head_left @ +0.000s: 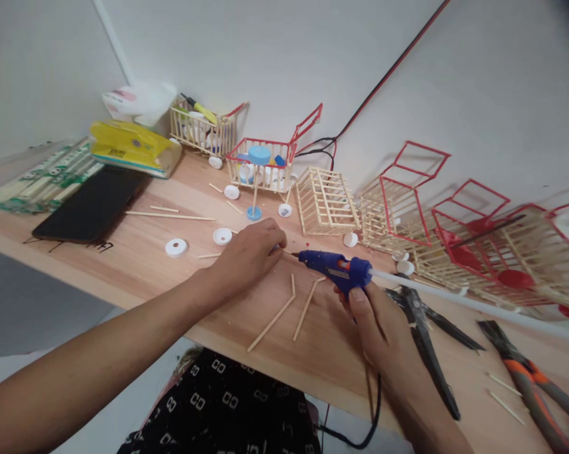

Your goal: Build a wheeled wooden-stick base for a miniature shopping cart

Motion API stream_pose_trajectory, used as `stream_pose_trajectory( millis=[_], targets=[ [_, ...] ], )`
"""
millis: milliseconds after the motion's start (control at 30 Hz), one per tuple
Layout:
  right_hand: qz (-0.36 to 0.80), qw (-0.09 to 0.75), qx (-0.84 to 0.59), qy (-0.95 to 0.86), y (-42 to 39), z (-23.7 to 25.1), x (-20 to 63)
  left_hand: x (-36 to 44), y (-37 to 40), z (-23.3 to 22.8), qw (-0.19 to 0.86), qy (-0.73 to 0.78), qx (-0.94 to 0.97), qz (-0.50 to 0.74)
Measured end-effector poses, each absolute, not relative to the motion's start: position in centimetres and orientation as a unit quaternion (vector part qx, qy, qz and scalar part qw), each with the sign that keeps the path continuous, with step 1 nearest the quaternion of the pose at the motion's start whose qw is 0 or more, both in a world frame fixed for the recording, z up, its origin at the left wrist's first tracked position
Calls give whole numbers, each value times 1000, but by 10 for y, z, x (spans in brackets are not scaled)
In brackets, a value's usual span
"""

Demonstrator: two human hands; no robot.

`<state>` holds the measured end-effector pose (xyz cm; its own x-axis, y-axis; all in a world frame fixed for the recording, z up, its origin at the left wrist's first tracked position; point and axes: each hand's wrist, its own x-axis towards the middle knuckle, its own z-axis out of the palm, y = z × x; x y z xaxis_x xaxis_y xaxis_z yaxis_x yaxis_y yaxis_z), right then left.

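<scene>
Glue gun (337,270) over wooden table (137,265), white wall (265,57).

A craft corner at home, wooden table (137,252) by a white wall, little stick carts (263,167), blue glue gun (336,270), pliers (533,377), loose sticks (271,321)

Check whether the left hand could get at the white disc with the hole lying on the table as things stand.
Probably yes. The white disc lies on bare table just left of the left hand, with nothing between them. But that hand's fingertips are pressed down at the glue gun tip, so it would have to let go first.
</scene>
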<state>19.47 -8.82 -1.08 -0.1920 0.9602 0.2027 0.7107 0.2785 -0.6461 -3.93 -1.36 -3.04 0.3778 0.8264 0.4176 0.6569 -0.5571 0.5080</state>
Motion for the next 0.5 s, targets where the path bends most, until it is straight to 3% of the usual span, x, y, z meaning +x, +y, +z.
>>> stream_pose_trajectory(
  millis=[500],
  targets=[
    [187, 289, -561, -753, -88, -11, 195, -39, -13, -32, 126, 456, 822, 318]
  ],
)
